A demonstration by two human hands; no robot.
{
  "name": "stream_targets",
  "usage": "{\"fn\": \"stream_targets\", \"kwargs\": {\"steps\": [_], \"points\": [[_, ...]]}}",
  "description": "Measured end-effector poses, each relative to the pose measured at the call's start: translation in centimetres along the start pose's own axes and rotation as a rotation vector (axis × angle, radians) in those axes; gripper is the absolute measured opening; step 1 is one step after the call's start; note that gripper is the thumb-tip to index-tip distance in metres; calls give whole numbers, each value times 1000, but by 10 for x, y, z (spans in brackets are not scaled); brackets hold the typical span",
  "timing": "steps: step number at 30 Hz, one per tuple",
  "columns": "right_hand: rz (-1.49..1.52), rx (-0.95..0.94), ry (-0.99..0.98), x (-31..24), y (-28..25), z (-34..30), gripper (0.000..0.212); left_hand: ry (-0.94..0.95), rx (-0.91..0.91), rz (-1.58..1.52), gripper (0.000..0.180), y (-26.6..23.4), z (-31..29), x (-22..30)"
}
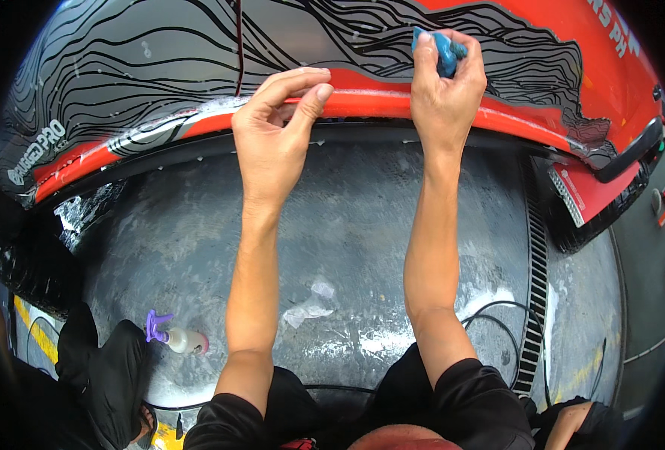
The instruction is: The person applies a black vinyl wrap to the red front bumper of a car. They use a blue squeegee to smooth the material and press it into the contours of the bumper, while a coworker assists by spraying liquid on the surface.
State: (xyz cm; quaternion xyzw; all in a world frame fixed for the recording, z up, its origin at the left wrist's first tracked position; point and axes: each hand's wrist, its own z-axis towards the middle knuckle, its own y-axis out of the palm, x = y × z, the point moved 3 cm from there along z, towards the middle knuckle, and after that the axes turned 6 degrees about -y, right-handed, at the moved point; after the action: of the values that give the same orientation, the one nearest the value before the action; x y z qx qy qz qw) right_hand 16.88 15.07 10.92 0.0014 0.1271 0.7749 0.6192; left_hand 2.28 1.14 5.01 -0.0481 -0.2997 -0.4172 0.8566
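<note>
A car's side (160, 45) spans the upper view, grey with black wavy lines and a red lower sill (370, 103). Wet-looking white streaks run along that sill. My right hand (446, 94) is closed around a crumpled blue cloth (446, 56), against or just off the grey panel; whether it touches cannot be told. To its left, my left hand (276, 112) hovers in front of the sill or rests lightly on it. Its fingers are loosely curled, with the thumb apart from them and nothing visible between.
A spray bottle (186, 341) with a purple trigger stands on the grey floor near scraps of thin film (310, 306). On the right are a drain grate (535, 262), a black hose (501, 319) and a red mud flap (584, 191). Other people crouch at lower left and lower right.
</note>
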Motion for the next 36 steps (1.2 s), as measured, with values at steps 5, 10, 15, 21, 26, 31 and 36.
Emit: {"fn": "stream_targets", "kwargs": {"steps": [5, 10, 15, 21, 26, 31, 36], "points": [[-138, 5, 0, -10, 12, 3, 19, 36, 47, -54, 16, -14, 4, -8], [-168, -18, 49, -8, 20, -5, 21, -2, 74, -58, 15, -25, 2, -16], [-255, -47, -42, -6, 26, -9, 22, -16, 75, -97, 15, -29, 3, -18], [-225, -71, -30, -10, 30, -16, 21, -32, 78, -76, 15, -36, 4, -28], [-135, 104, 34, -5, 31, -8, 22, -43, 65, -49, 14, -38, 2, -34], [-162, 94, 23, -12, 31, -2, 20, -54, 66, -98, 15, -40, 1, -35], [-238, 40, -71, -19, 40, 1, 19, -50, 81, -137, 13, -42, 2, -37]]}}
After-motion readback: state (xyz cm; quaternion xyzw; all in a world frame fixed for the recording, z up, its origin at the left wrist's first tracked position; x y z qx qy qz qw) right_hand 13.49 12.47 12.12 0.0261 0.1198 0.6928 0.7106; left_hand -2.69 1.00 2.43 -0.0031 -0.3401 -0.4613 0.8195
